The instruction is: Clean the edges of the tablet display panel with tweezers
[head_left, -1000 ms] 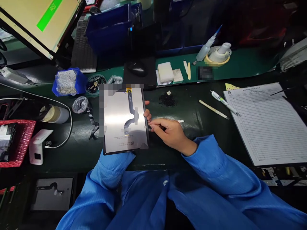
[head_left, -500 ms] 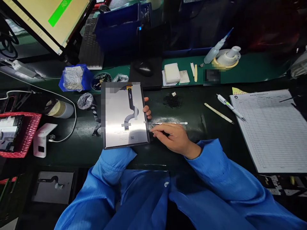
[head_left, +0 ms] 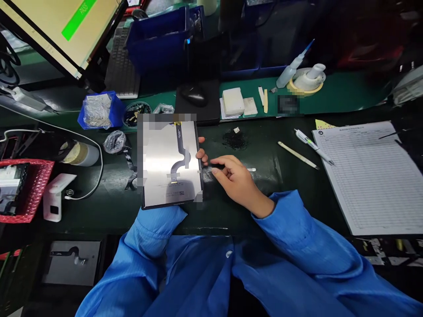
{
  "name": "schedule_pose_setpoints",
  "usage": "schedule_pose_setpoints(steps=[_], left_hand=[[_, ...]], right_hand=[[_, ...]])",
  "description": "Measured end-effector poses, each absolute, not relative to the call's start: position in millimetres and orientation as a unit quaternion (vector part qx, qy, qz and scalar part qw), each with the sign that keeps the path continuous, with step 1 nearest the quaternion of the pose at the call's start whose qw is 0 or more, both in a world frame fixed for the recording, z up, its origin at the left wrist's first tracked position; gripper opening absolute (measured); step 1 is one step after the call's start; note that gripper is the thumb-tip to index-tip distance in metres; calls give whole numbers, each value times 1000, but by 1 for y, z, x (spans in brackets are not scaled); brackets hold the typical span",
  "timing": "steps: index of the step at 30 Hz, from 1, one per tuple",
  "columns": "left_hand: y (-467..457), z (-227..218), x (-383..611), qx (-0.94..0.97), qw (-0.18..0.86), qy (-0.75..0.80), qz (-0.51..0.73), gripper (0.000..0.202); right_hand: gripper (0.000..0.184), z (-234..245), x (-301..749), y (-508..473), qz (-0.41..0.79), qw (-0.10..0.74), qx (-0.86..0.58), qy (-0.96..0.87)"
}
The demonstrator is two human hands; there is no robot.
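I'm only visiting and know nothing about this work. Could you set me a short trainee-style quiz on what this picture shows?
1. True or false: the green bar on the tilted monitor reads PASS.
2. What does the left hand hold? A: a white pen. B: the silvery rectangular display panel with a black flex cable. C: a squeeze bottle.
3. In a word or two: which tool lies on the dark green mat under the right hand?

Key: 1 true. 2 B. 3 the thin metal tweezers.
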State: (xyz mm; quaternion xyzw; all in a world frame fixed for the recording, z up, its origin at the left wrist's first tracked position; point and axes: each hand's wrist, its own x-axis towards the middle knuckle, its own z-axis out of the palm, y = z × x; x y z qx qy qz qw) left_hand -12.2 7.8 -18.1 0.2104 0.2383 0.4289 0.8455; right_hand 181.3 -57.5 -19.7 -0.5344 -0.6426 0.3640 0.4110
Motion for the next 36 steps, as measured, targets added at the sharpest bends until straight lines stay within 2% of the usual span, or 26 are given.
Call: schedule_pose_setpoints(steps=[3,7,13,17,21,25,28,31,36], left_hand=[[8,-16,-13,241,841,237,423,77],[11,-16,-14,272,852,203,398,80],[9,-13,-5,289,867,190,358,72],[3,-3,-3,293,859,212,362,73],[0,1,-6,275,841,238,401,76],[-2,2,-7,244,823,275,432,60],[-2,1,-6,222,821,272,450,59],[0,-2,-6,225,833,255,436,65],[4,-4,-5,275,842,222,408,73]], right_hand=[[22,-21,180,-57,403,435,-542,-596],[31,-19,176,-57,542,403,-508,-535],[39,-15,175,-55,645,373,-460,-483],[38,-17,175,-53,630,398,-465,-478],[28,-18,176,-56,573,418,-474,-521],[18,-18,176,-61,521,404,-482,-577],[14,-20,174,-62,481,415,-501,-587],[19,-23,173,-62,461,435,-515,-577],[28,-22,173,-59,509,438,-500,-547]])
